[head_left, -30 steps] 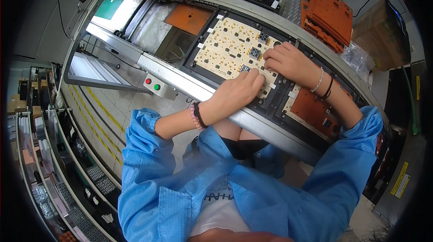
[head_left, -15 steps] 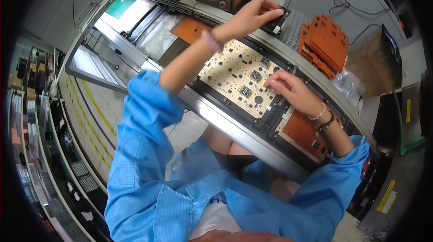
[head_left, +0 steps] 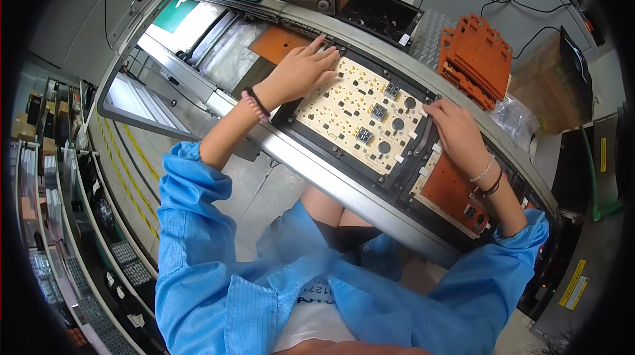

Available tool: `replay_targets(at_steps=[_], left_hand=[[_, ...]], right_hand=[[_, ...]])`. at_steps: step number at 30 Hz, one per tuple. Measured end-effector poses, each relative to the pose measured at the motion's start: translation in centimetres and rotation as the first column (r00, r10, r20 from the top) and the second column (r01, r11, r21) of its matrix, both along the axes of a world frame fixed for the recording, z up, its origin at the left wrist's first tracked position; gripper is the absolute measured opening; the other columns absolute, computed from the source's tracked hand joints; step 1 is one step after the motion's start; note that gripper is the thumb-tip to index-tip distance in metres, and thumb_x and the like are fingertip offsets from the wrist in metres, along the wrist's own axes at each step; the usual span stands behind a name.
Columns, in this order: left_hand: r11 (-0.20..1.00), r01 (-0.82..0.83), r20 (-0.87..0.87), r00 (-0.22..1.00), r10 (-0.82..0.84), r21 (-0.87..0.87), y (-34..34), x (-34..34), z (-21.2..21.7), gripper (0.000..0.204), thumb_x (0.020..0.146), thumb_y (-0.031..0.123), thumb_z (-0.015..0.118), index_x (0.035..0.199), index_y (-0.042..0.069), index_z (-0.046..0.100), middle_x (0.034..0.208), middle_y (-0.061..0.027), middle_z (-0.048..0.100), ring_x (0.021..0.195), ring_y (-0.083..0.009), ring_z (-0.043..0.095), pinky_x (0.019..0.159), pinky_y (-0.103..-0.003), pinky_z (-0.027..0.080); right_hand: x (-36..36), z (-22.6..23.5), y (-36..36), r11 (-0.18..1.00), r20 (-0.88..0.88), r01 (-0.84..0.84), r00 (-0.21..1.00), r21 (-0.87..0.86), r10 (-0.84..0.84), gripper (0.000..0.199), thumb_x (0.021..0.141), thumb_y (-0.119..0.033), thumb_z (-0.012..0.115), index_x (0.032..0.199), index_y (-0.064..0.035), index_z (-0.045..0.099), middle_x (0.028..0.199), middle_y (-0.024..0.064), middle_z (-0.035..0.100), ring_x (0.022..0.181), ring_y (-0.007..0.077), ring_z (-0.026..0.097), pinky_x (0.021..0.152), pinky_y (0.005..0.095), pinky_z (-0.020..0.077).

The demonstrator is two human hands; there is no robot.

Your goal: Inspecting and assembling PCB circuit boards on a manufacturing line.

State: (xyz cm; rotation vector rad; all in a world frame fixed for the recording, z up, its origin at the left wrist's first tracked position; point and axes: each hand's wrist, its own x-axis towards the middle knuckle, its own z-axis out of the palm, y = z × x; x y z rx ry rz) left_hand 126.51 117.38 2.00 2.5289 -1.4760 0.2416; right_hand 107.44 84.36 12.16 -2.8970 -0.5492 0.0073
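A cream circuit board [head_left: 344, 100] with several small dark parts lies in a black carrier frame [head_left: 324, 150] on a metal conveyor. It bears square display modules [head_left: 378, 112] and round black parts [head_left: 383, 148] toward its right. My left hand [head_left: 297, 76] rests palm down at the board's far left corner, fingers spread and their tips over the frame's edge. My right hand [head_left: 458, 133] is at the frame's right end, its fingers bent and close together, tips on the frame beside the board's white connectors. Part of the frame is hidden under that hand.
An orange-brown carrier [head_left: 450, 186] lies right on the conveyor, and another orange plate [head_left: 281, 44] left. Orange plates [head_left: 479, 57] are stacked behind the rail, beside a black bin [head_left: 380, 14] of small parts. The metal rail [head_left: 311, 168] runs in front of me. Shelves stand far left.
My left hand has come back from the black bin to the board's left corner. My right hand has moved right, off the board's parts, onto the frame's right end.
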Motion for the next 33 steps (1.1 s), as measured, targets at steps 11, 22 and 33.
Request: replay_targets(at_steps=[11,22,33], left_hand=[[0.995,0.005,-0.061,0.998,-0.011,-0.100,0.2,-0.7,1.1,0.060,0.099,0.043,0.049,0.134,-0.005,0.055,0.137,-0.0200,0.060,0.137,-0.0368,0.049,0.097,-0.044,0.049],[0.998,-0.050,0.054,0.997,0.051,-0.030,3.3,-5.0,0.1,0.062,0.102,0.049,0.047,0.141,0.001,0.054,0.145,-0.0158,0.056,0.142,-0.0355,0.041,0.104,-0.044,0.043],[0.995,-0.052,-0.168,0.985,0.038,-0.080,7.9,-8.1,0.1,0.061,0.104,0.042,0.046,0.151,0.003,0.041,0.160,-0.0122,0.037,0.147,-0.0343,0.036,0.102,-0.040,0.044]], right_hand=[[-0.2,0.5,1.7,0.951,-0.044,-0.046,0.998,-0.305,0.034,0.043,0.086,0.000,0.052,0.128,-0.0041,0.062,0.116,0.0096,0.062,0.102,0.0273,0.057,0.090,0.0359,0.0434],[-4.4,-0.8,5.4,0.944,0.050,-0.026,0.998,-0.330,0.045,0.049,0.085,0.001,0.053,0.134,-0.0042,0.059,0.115,0.0082,0.061,0.100,0.0244,0.057,0.094,0.0373,0.0409],[-8.1,0.8,7.7,0.994,0.056,-0.009,0.998,-0.108,0.015,0.059,0.080,0.006,0.053,0.139,-0.0021,0.054,0.125,0.0116,0.060,0.104,0.0276,0.057,0.090,0.0383,0.0417]])
